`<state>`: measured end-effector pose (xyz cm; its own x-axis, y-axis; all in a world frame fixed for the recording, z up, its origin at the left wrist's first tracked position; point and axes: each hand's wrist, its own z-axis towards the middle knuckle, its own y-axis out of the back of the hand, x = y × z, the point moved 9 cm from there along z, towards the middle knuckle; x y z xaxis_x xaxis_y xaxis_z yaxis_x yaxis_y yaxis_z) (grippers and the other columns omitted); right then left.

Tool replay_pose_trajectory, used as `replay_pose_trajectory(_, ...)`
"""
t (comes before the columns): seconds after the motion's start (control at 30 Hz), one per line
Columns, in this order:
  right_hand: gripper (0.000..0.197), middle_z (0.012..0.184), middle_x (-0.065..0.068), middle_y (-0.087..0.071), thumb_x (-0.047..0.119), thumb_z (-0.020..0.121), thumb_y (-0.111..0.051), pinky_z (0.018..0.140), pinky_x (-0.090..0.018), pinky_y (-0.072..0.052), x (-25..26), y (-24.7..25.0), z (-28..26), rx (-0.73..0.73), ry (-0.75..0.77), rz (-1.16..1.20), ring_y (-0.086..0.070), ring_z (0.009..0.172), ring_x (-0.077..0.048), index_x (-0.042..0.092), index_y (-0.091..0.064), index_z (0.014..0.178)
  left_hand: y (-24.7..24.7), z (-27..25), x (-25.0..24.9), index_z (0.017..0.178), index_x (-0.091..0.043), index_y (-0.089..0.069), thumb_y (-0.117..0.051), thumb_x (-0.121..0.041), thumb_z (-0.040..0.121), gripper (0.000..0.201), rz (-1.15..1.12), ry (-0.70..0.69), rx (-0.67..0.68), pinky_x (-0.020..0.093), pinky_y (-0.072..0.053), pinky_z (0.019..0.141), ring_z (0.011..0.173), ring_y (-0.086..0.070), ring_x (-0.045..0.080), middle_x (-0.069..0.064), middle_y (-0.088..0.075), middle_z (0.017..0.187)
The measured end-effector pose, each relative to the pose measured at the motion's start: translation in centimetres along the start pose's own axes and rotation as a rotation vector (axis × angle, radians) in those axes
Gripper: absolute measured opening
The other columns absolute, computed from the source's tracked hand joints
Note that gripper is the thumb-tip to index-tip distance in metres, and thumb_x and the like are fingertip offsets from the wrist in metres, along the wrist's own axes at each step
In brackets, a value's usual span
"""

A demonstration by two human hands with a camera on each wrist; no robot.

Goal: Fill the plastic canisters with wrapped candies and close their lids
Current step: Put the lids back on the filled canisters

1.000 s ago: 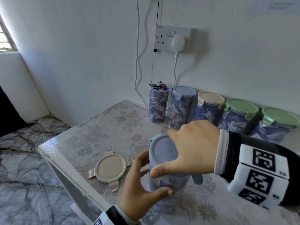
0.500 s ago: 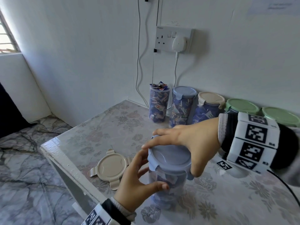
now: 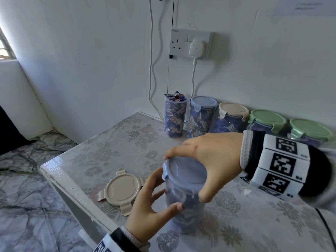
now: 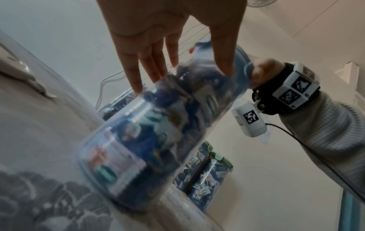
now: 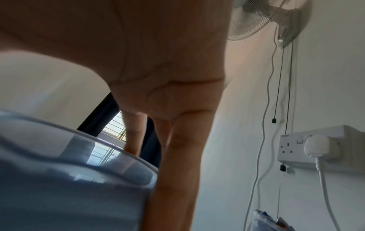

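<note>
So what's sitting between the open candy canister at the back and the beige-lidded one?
In the head view, one closed canister with a blue lid stands between the open canister and the beige-lidded canister.

Wrist band point(image 4: 294, 89), right forearm: square black-and-white coded markers; tiny characters beside them, apparently "R1" and "R2", barely legible.
Wrist camera pod point(image 4: 250, 119): one coded marker, no letters.
Paper sheet point(image 3: 307, 5), wall, top right corner: printed lines, too blurred to read.
Wall socket point(image 3: 190, 43): small mark at upper left corner, unreadable.
Candy wrappers point(image 4: 205, 189), canisters at counter's back edge: green oval logos, lettering too small to read.
</note>
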<state>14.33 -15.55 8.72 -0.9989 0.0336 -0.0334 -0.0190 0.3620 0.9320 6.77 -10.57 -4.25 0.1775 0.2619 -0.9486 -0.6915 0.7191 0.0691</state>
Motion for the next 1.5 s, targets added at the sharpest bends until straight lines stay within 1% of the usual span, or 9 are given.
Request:
replay_pose_trajectory(0.13, 0.084, 0.072, 0.006, -0.045, 0.090, 0.059, -0.044, 0.066, -0.031, -0.041, -0.4, 0.0, -0.2, -0.102, -0.150, -0.191, -0.051, 0.073, -0.019, 0.022, -0.051, 0.109, -0.5, -0.2, -0.4, 0.125, -0.031, -0.042, -0.084, -0.060, 0.046, 0.094, 0.024, -0.027, -0.017, 0.021, -0.047, 0.089, 0.119, -0.051, 0.007, -0.017, -0.055, 0.122)
replay_pose_trajectory(0.3, 0.088, 0.080, -0.001, -0.055, 0.091, 0.064, -0.020, 0.068, -0.033, -0.041, -1.7, -0.3, -0.5, -0.098, -0.282, -0.274, -0.053, 0.076, -0.022, 0.018, -0.058, 0.097, -1.5, -0.1, -1.0, 0.120, -0.031, -0.044, -0.081, -0.064, 0.045, 0.090, 0.057, -0.067, -0.016, 0.014, -0.046, 0.084, 0.111, -0.054, -0.001, -0.025, -0.054, 0.116)
replay_pose_trajectory(0.4, 0.078, 0.138, 0.008, -0.045, 0.077, 0.073, -0.048, 0.102, -0.035, -0.039, -2.5, -1.3, -0.7, 0.086, -0.113, 0.036, -0.046, 0.123, -0.014, 0.042, -0.030, 0.140, -1.3, -0.1, -1.1, 0.118, -0.030, -0.046, -0.082, -0.062, 0.045, 0.088, 0.045, -0.072, -0.026, 0.014, -0.047, 0.081, 0.110, -0.055, 0.002, -0.022, -0.057, 0.116)
replay_pose_trajectory(0.53, 0.102, 0.150, 0.018, -0.017, 0.049, 0.072, -0.075, 0.113, -0.035, -0.028, -1.7, -2.7, -0.9, 0.217, 0.062, 0.155, -0.023, 0.138, -0.005, 0.050, -0.004, 0.145, -1.3, -0.1, -1.1, 0.117, -0.032, -0.047, -0.083, -0.059, 0.046, 0.084, 0.042, -0.070, -0.021, 0.014, -0.047, 0.081, 0.111, -0.055, 0.003, -0.020, -0.058, 0.116)
replay_pose_trajectory(0.97, 0.109, 0.133, 0.005, -0.030, 0.034, 0.061, -0.082, 0.081, -0.036, -0.052, -1.1, -2.7, -0.2, 0.146, 0.045, -0.004, -0.050, 0.103, -0.018, 0.045, -0.009, 0.141, -1.6, -0.2, -0.5, 0.120, -0.036, -0.046, -0.083, -0.059, 0.048, 0.084, 0.013, -0.037, -0.011, 0.016, -0.047, 0.085, 0.115, -0.053, 0.004, -0.019, -0.057, 0.119)
replay_pose_trajectory(1.17, 0.096, 0.109, 0.002, -0.044, 0.069, 0.061, -0.069, 0.081, -0.035, -0.050, -1.8, -1.8, -1.0, 0.031, -0.123, -0.064, -0.051, 0.092, -0.018, 0.030, -0.025, 0.137, -1.4, -0.4, -0.3, 0.124, -0.035, -0.044, -0.080, -0.066, 0.046, 0.092, 0.048, -0.022, 0.021, 0.024, -0.050, 0.087, 0.116, -0.053, 0.004, -0.019, -0.056, 0.121)
replay_pose_trajectory(1.3, 0.085, 0.068, 0.001, -0.043, 0.090, 0.062, -0.036, 0.063, -0.032, -0.037, -1.6, -1.2, -1.7, -0.083, -0.300, -0.217, -0.041, 0.063, -0.019, 0.012, -0.046, 0.092, -1.9, -0.5, -1.3, 0.123, -0.032, -0.044, -0.081, -0.066, 0.042, 0.095, 0.066, -0.065, 0.002, 0.017, -0.047, 0.087, 0.117, -0.051, 0.001, -0.021, -0.054, 0.121)
replay_pose_trajectory(1.4, 0.089, 0.071, -0.001, -0.050, 0.092, 0.062, -0.022, 0.059, -0.032, -0.034, -1.8, -1.1, -1.9, -0.060, -0.328, -0.274, -0.045, 0.062, -0.018, 0.014, -0.056, 0.085, -2.7, -0.4, -1.7, 0.121, -0.034, -0.045, -0.081, -0.063, 0.047, 0.087, 0.067, -0.084, 0.019, 0.013, -0.046, 0.084, 0.113, -0.054, 0.004, -0.020, -0.056, 0.119)
replay_pose_trajectory(1.5, 0.082, 0.089, 0.002, -0.056, 0.086, 0.067, -0.038, 0.072, -0.033, -0.044, -3.2, -1.7, -2.2, 0.038, -0.271, -0.088, -0.053, 0.079, -0.015, 0.018, -0.050, 0.111, -3.0, -0.4, -1.7, 0.116, -0.050, -0.047, -0.081, -0.060, 0.049, 0.076, 0.055, -0.073, 0.029, 0.015, -0.047, 0.082, 0.112, -0.054, 0.005, -0.019, -0.058, 0.117)
